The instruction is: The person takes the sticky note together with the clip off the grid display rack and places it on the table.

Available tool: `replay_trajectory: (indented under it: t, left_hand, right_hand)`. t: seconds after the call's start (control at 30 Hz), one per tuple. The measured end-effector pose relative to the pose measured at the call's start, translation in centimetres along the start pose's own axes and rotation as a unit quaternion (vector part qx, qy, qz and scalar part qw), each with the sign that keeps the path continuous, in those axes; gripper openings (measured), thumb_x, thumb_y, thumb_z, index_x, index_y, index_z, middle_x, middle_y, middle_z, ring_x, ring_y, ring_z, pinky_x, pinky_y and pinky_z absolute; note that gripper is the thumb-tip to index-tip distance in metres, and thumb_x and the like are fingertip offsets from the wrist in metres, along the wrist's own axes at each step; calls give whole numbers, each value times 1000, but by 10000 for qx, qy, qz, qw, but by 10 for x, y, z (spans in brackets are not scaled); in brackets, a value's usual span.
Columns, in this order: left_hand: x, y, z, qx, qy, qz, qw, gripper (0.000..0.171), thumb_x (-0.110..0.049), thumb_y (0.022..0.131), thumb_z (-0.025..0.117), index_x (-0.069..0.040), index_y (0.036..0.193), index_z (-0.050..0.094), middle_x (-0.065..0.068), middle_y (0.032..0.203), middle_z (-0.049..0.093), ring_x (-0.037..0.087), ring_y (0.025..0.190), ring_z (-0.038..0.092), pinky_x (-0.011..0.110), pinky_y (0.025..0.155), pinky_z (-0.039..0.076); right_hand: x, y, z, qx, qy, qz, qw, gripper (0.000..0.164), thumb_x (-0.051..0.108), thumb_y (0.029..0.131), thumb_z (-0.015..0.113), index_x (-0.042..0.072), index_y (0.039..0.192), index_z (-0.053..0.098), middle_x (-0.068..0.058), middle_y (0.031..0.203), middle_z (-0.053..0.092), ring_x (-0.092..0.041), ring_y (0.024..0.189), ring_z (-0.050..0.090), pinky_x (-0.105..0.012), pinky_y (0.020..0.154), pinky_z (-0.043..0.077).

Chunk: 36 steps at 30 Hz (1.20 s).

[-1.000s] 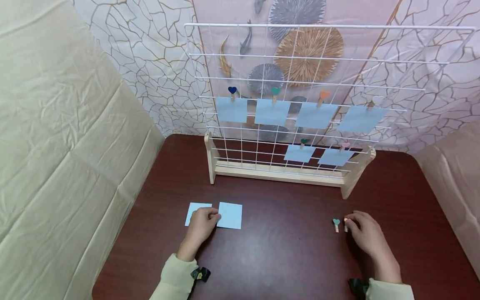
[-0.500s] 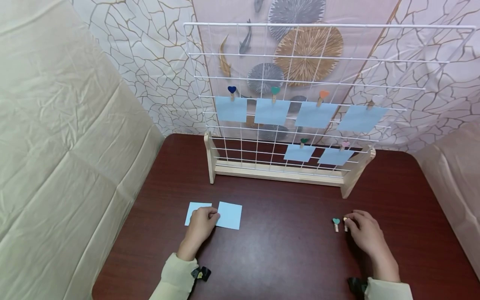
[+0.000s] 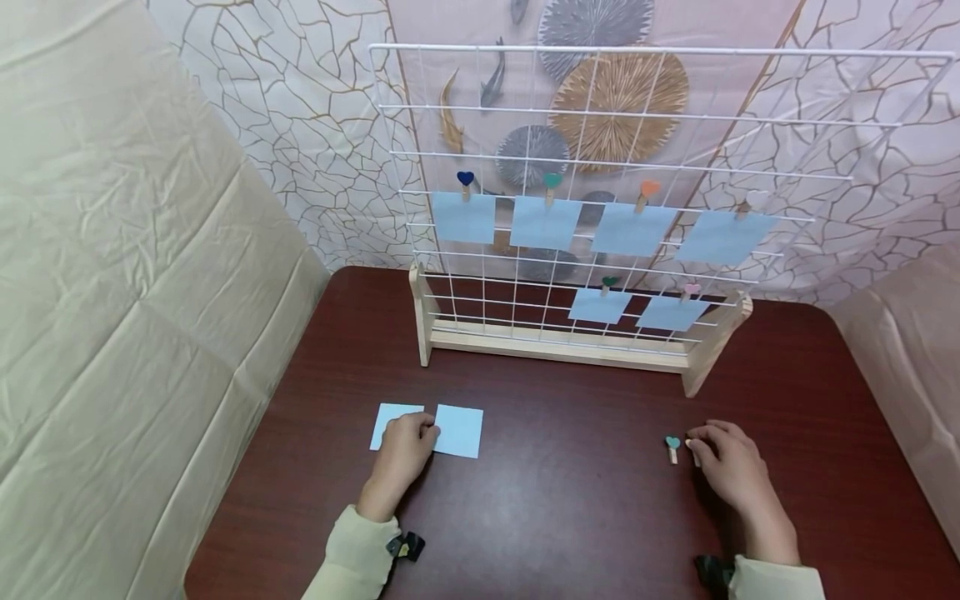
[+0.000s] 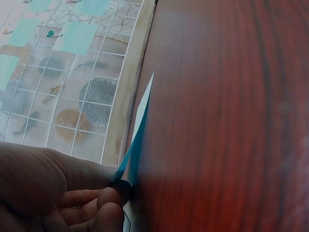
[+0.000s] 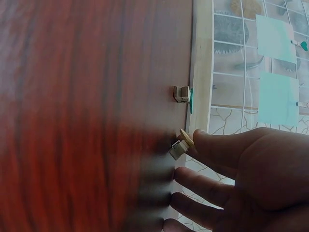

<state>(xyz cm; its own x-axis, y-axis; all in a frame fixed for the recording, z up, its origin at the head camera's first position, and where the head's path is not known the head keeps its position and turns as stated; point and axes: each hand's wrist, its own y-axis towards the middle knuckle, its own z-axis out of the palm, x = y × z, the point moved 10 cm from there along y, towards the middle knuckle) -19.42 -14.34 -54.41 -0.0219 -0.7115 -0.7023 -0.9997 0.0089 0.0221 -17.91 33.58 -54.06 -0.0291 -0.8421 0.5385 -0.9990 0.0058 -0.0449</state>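
Observation:
My left hand (image 3: 403, 450) pinches the left edge of a light blue paper square (image 3: 460, 432). In the left wrist view this paper (image 4: 138, 140) bends up from the table between thumb and fingers. A second blue paper square (image 3: 387, 422) lies partly hidden behind that hand. My right hand (image 3: 731, 467) pinches a small wooden clothespin with a pale yellow heart (image 5: 179, 148); the clothespin tilts by the thumb, and the fingers behind it are partly hidden. Just left of it, a clothespin with a teal heart (image 3: 672, 448) lies on the table.
At the back of the brown table (image 3: 555, 508) stands a white wire grid rack on a wooden base (image 3: 558, 348). Several blue papers hang from it by heart clothespins, such as an upper-left paper (image 3: 463, 218) and a lower one (image 3: 600, 307). Fabric walls surround the table.
The clothespin at my right fingertips has tilted and now shows less from above. The paper in my left hand has shifted very slightly left. Both hands stay nearly in place.

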Motion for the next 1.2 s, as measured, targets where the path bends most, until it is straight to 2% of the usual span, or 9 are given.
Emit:
replay_trajectory:
  t: [0.2, 0.4, 0.57, 0.83, 1.0, 1.1, 1.2]
  left_hand:
    - [0, -2, 0, -21, 117, -23, 9999, 18, -2, 99, 67, -7, 82, 70, -7, 55, 37, 7, 49, 31, 26, 51, 30]
    - [0, 0, 1, -2, 204, 45, 9998, 21, -2, 99, 66, -7, 79, 66, -7, 56, 39, 8, 50, 34, 26, 51, 31]
    - [-2, 0, 0, -65, 286, 129, 9995, 5, 0, 97, 69, -2, 95, 73, -4, 63, 51, 9, 55, 44, 27, 56, 40]
    - [-1, 0, 0, -68, 364, 85, 9993, 7, 2, 97, 67, -2, 94, 71, 0, 67, 54, 12, 58, 44, 30, 58, 41]
    - [-2, -1, -1, -47, 385, 90, 9992, 11, 1, 98, 66, 1, 105, 75, 3, 74, 63, 11, 61, 49, 31, 61, 45]
    - [-3, -2, -2, -30, 361, 135, 9993, 15, 0, 99, 66, 2, 110, 76, 2, 73, 62, 10, 59, 48, 31, 60, 45]
    - [-6, -3, -5, -31, 259, 181, 9995, 17, -2, 100, 66, 3, 113, 75, -1, 69, 59, 9, 55, 46, 29, 58, 44]
  right_hand:
    - [1, -1, 1, -7, -13, -28, 10000, 25, 13, 107, 60, -6, 119, 71, -40, 139, 50, -63, 124, 47, -80, 91, 37]
    - [0, -1, 0, -25, -43, -11, 10000, 31, 19, 108, 59, -7, 123, 68, -39, 140, 49, -62, 125, 46, -79, 91, 37]
    - [-1, -1, 0, -65, -19, 9, 10000, 35, 23, 109, 59, -7, 124, 67, -39, 138, 50, -62, 124, 47, -78, 91, 36]
    - [2, 0, -2, -21, 123, -124, 9998, 37, 22, 110, 58, -11, 126, 64, -40, 135, 53, -60, 124, 49, -74, 96, 39]
    - [6, 0, -5, -31, 226, -199, 9995, 39, 20, 109, 59, -14, 128, 62, -39, 127, 58, -56, 119, 55, -70, 95, 43]
    - [7, -1, -6, -29, 236, -185, 9995, 40, 21, 110, 58, -13, 130, 61, -39, 128, 58, -57, 119, 55, -70, 95, 43]
    - [11, -2, -11, -200, 213, -237, 9993, 39, 21, 109, 59, -13, 129, 61, -40, 130, 57, -57, 120, 54, -70, 94, 43]
